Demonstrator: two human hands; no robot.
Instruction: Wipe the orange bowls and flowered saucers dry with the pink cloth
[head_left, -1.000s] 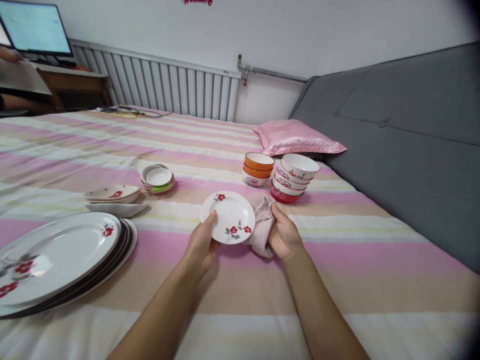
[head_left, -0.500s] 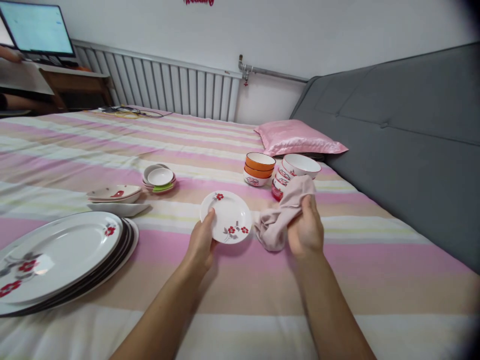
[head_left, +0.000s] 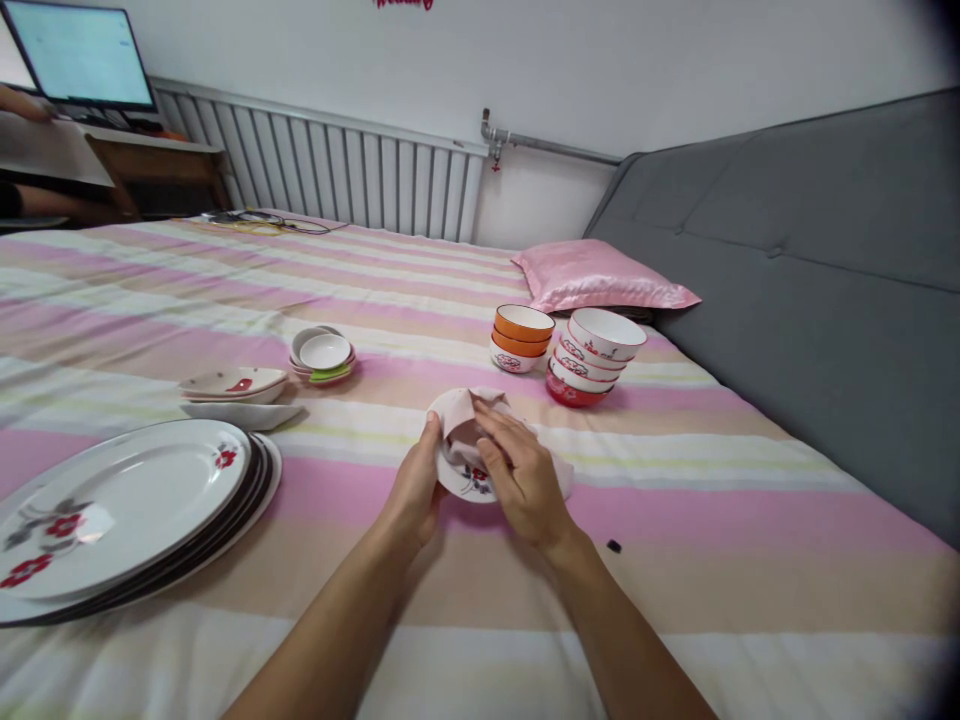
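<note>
A small white plate (head_left: 459, 482) with red flowers is gripped at its left edge by my left hand (head_left: 415, 482), thumb on the rim. My right hand (head_left: 525, 478) presses a pale pink cloth (head_left: 459, 420) against the plate's face, its fingers bent over the fabric. The cloth hides most of the plate and hangs past its right side. Beyond the hands stand a stack of orange and white bowls (head_left: 520, 338) and a taller stack of white and red bowls (head_left: 592, 358).
Large oval plates (head_left: 142, 500) are piled at the left. Behind them are boat-shaped dishes (head_left: 236, 390) and small saucers (head_left: 322, 355). A pink pillow (head_left: 600, 275) lies by the grey headboard (head_left: 787, 250). A small black bit (head_left: 614, 546) rests on the striped sheet. A person sits far left near a monitor (head_left: 79, 55).
My right hand has brought the cloth leftward from beside the bowls onto the plate. The plate has shifted slightly right. The black bit on the sheet now shows.
</note>
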